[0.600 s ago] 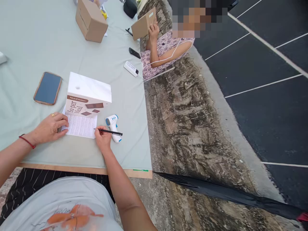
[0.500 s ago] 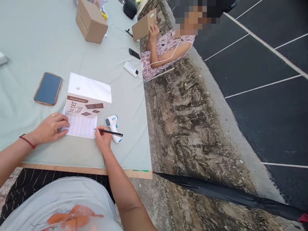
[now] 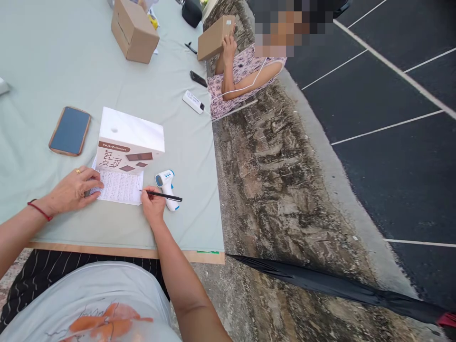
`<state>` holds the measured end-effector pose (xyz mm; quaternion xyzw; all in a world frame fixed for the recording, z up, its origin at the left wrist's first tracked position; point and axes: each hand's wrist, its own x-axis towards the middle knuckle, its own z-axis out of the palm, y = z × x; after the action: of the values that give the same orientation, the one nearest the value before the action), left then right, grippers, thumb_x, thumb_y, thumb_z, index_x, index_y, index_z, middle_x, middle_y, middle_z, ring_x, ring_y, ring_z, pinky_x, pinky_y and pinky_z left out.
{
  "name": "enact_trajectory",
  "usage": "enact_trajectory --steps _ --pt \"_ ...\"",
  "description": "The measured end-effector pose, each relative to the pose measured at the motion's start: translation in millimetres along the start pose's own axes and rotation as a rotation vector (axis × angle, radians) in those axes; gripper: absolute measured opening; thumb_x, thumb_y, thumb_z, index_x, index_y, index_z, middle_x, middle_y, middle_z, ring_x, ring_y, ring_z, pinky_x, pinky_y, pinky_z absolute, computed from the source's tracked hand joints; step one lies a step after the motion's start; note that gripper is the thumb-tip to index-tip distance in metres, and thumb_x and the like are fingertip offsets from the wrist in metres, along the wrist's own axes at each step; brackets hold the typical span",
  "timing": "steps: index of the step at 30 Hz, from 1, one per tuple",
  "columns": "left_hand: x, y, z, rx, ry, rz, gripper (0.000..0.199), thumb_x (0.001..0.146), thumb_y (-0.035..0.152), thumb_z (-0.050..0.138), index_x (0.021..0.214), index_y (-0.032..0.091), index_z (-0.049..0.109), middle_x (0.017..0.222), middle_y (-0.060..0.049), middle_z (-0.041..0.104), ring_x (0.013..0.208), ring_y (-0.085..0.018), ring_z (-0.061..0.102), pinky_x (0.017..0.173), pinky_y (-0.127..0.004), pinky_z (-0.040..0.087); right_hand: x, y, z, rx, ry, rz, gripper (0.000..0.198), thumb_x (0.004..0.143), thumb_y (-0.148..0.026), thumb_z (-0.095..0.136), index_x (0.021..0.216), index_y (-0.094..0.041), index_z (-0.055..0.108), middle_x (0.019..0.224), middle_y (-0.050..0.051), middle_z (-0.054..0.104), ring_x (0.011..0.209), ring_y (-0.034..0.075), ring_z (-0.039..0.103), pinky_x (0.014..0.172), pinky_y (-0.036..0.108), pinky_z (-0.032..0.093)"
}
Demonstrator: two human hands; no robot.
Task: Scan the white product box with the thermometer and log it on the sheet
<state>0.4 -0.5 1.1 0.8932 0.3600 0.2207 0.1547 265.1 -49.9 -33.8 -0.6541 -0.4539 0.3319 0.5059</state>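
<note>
A black pen (image 3: 167, 195) is pinched in my right hand (image 3: 154, 205), its tip at the right edge of a sheet of paper (image 3: 123, 188) filled with rows of small writing. On the sheet's left edge rests my left hand (image 3: 75, 190), fingers stretched out and thumb apart; a small dark patch between them is unclear. A white "NutriMotion Super Meal" box (image 3: 131, 130) stands on the far part of the sheet and hides it. Beside my right hand lies a white and blue infrared thermometer (image 3: 166, 183), partly behind the pen.
A phone (image 3: 70, 131) lies left of the white box. Further off on the cloth-covered table (image 3: 35, 190) are a cardboard box (image 3: 137, 35), a white device (image 3: 193, 102) and a dark device (image 3: 198, 79). At the table's right side, another person (image 3: 245, 78) holds a brown box (image 3: 214, 38).
The other person's brown box has turned and shifted slightly. My hands, the pen and the paper look almost the same; the view has moved very little.
</note>
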Motion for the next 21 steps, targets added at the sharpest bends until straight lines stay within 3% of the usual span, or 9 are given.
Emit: enact_trajectory --steps 9,13,15,18,20,21 --pt "6 14 3 0.099 -0.042 0.055 0.027 0.091 0.029 0.046 0.092 0.020 0.071 0.104 -0.013 0.068 0.093 -0.028 0.061 0.085 -0.046 0.051 0 2 0 -0.003 -0.009 -0.020 0.016 0.074 -0.036 0.056 0.074 -0.020 0.060 0.068 -0.001 0.059 0.061 0.014 0.051 0.059 0.028 0.046" --pt "8 33 7 -0.047 -0.072 0.046 0.024 0.092 0.029 0.046 0.084 0.021 0.067 0.102 -0.010 0.069 0.089 -0.025 0.063 0.081 -0.043 0.051 -1 0 -3 0.022 0.088 -0.112 0.023 0.080 -0.042 0.054 0.083 -0.020 0.062 0.078 0.003 0.063 0.070 0.016 0.056 0.069 0.032 0.050" --pt "7 40 8 -0.196 -0.061 -0.042 0.022 0.093 0.033 0.047 0.084 0.021 0.063 0.094 -0.007 0.068 0.082 -0.021 0.062 0.076 -0.039 0.052 -3 -4 -8 0.009 0.093 -0.160 0.027 0.084 -0.044 0.053 0.090 -0.020 0.064 0.083 0.004 0.065 0.076 0.017 0.059 0.076 0.034 0.052" --pt "7 40 9 -0.338 0.232 -0.432 0.023 0.089 0.044 0.057 0.092 0.022 0.054 0.088 -0.004 0.061 0.076 -0.019 0.060 0.071 -0.037 0.054 -5 -7 -21 -0.057 0.085 -0.217 0.028 0.090 -0.044 0.050 0.097 -0.022 0.066 0.084 0.003 0.067 0.081 0.018 0.062 0.081 0.034 0.052" --pt "11 33 9 -0.333 0.483 -0.663 0.036 0.083 0.048 0.065 0.102 0.023 0.049 0.100 -0.006 0.059 0.084 -0.020 0.061 0.074 -0.039 0.056 -3 -5 -32 -0.097 0.124 -0.250 0.029 0.092 -0.044 0.049 0.101 -0.022 0.066 0.086 0.003 0.067 0.083 0.019 0.063 0.083 0.034 0.051" --pt "14 27 8 -0.325 0.558 -0.710 0.044 0.081 0.048 0.068 0.110 0.023 0.047 0.111 -0.009 0.057 0.092 -0.022 0.062 0.079 -0.042 0.057 0 -3 -37 -0.118 0.153 -0.261 0.030 0.093 -0.044 0.047 0.103 -0.022 0.065 0.087 0.004 0.067 0.084 0.019 0.063 0.084 0.035 0.051"
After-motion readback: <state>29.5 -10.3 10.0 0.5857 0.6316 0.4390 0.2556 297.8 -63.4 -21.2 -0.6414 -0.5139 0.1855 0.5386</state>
